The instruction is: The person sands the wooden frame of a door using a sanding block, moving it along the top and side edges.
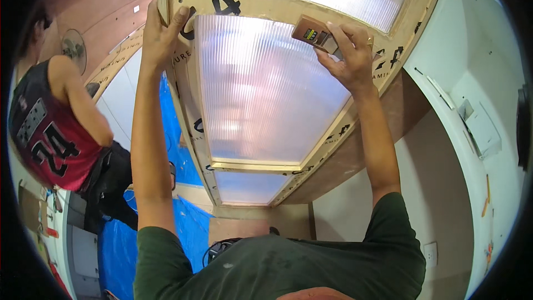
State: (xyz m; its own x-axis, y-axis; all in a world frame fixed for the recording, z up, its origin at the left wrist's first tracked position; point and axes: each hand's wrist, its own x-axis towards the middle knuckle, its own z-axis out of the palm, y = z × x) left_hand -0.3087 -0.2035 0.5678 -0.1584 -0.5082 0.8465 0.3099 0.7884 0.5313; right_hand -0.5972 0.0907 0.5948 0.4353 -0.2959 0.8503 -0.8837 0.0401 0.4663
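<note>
A tall pale wooden door frame [255,3] with ribbed translucent panels [266,89] stands in front of me, with dark lettering along its members. My left hand [161,39] grips the frame's left edge high up, thumb on the front face and fingers partly hidden behind the edge. In my right hand [352,58] is a flat brown block-like piece [310,30] with a yellow-and-black label and a silvery part near the fingers; its exact kind is unclear. I hold it between thumb and fingers over the upper right of the middle panel.
At left a person [55,128] in a dark and red sleeveless jersey faces away. Blue sheeting [189,228] covers part of the floor. A fan [73,50] is behind that person. On the right are a curved white surface [455,116] and a wall outlet [431,254].
</note>
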